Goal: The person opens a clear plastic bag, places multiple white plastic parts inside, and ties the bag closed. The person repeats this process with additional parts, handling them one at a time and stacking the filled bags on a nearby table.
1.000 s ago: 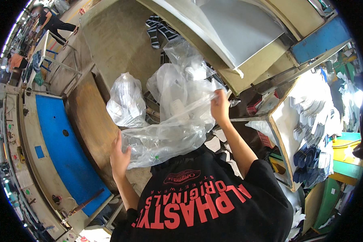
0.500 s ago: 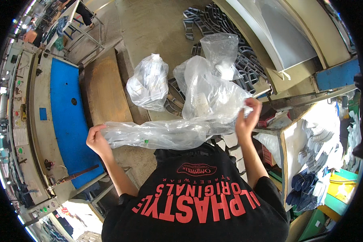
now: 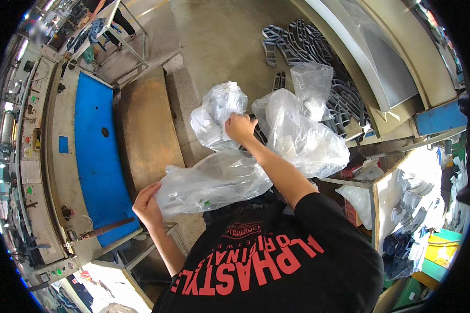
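Observation:
A large clear plastic bag (image 3: 214,182) lies stretched out across in front of my body, with a small green spot near its lower edge. My left hand (image 3: 148,206) is closed on its left end. Beyond the bag, my right hand (image 3: 240,128) is closed at the right side of a filled, tied clear bag (image 3: 209,122); what its fingers hold is hidden. To the right of that arm, another clear bag (image 3: 308,135) bulges up, with a further crumpled clear bag (image 3: 313,86) behind it.
Dark ladder-like pieces (image 3: 344,99) lie heaped at the back right. On the left stands a machine with a blue panel (image 3: 96,156), beside a brown board (image 3: 146,125). A shelf with stacked pale pieces (image 3: 418,177) is at the right. A person stands by a far table (image 3: 107,31).
My right hand has left the right part of the plastic and reached across to the filled bag. My left hand keeps its end, slightly lower in view.

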### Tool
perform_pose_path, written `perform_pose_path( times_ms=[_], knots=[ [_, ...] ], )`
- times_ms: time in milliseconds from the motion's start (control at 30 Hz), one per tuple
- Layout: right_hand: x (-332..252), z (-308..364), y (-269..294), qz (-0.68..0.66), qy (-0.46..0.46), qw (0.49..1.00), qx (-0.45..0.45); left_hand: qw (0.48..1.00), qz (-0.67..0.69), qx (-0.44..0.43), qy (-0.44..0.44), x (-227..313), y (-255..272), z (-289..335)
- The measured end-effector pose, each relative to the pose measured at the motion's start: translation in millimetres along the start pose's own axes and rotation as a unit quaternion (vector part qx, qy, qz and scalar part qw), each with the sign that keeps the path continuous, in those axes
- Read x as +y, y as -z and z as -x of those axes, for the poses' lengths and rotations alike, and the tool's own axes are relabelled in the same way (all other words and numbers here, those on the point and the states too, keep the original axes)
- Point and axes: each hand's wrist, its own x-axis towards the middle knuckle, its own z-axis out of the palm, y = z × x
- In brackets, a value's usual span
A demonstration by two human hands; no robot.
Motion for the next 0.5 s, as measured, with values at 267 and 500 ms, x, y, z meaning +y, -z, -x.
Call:
perform_pose_path(
  times_ms=[267, 500],
  knots=[
    [-33, -129, 62, -0.403, 0.016, 0.877, 0.260, 0.999, -0.005, -0.031, 0.040, -47, 32, -31],
    [-49, -103, 110, -0.448, 0.028, 0.840, 0.304, 0.981, 0.090, -0.168, 0.043, -37, 5, -98]
  ],
)
